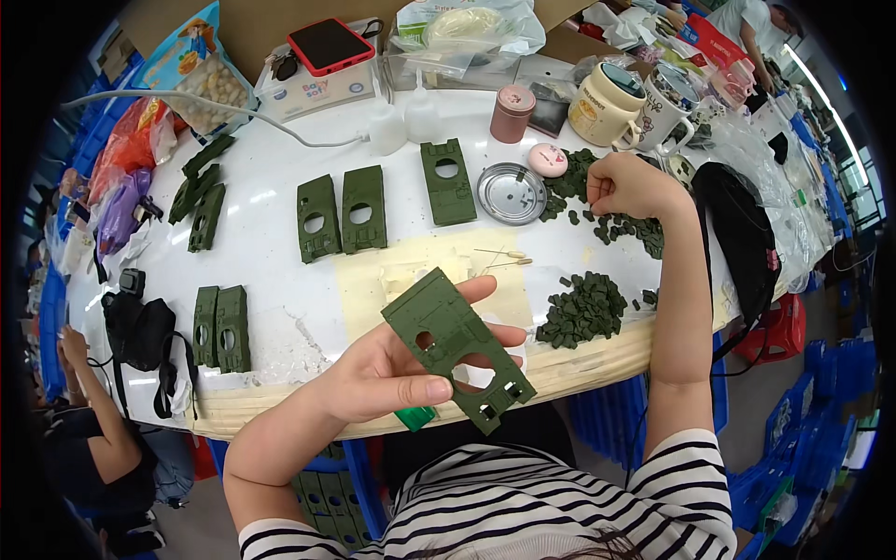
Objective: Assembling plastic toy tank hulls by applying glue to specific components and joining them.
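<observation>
Left hand (378,373), fingers gripping a green plastic plate (450,322), lower centre of the frame, right hand (637,187), fingers pinched closed by small green pieces (637,233), upper right, cannot tell whether holding one

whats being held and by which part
The left grip holds a green plate by its lower-left long edge and from behind; whether the right grip, over small green pieces, holds anything cannot be told.

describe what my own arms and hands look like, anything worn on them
Your left hand and right hand are bare, with no gloves, rings, watch or bracelet visible. Your left sleeve and right sleeve are short, white with thin black stripes, leaving the forearms uncovered.
</observation>
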A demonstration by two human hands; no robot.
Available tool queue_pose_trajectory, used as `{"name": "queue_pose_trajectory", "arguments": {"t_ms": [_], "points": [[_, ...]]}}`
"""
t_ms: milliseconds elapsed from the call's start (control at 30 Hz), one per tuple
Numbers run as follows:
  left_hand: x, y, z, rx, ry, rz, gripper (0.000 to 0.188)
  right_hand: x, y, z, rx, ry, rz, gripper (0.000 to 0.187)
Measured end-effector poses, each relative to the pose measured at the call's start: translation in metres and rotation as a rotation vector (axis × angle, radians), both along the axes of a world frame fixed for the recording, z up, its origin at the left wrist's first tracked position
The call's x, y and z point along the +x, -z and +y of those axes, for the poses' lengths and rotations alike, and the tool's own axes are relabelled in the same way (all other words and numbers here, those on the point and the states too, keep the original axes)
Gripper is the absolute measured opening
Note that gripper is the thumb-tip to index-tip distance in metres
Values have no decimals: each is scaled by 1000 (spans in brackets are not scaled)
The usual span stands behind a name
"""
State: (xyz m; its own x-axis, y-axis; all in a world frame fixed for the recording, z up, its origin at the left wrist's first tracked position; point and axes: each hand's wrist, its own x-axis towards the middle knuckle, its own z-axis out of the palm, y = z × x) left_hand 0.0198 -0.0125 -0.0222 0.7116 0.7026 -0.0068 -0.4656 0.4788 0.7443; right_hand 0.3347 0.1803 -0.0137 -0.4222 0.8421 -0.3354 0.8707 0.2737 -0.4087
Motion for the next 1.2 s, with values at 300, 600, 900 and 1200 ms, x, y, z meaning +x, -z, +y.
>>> {"name": "queue_pose_trajectory", "arguments": {"t_ms": [300,600,900,1200], "points": [[-1,1,1,43,-21,-24,72,-32,-31,-38,421,-91,470,12],[-5,1,4,60,-110,30,74,-96,-44,-112,198,-212,974,12],[-8,4,2,58,1,94,60,-99,-36,-113,-39,-196,1073,14],[-4,0,0,14,12,197,62,-100,-50,-119,-324,-58,1004,12]]}}
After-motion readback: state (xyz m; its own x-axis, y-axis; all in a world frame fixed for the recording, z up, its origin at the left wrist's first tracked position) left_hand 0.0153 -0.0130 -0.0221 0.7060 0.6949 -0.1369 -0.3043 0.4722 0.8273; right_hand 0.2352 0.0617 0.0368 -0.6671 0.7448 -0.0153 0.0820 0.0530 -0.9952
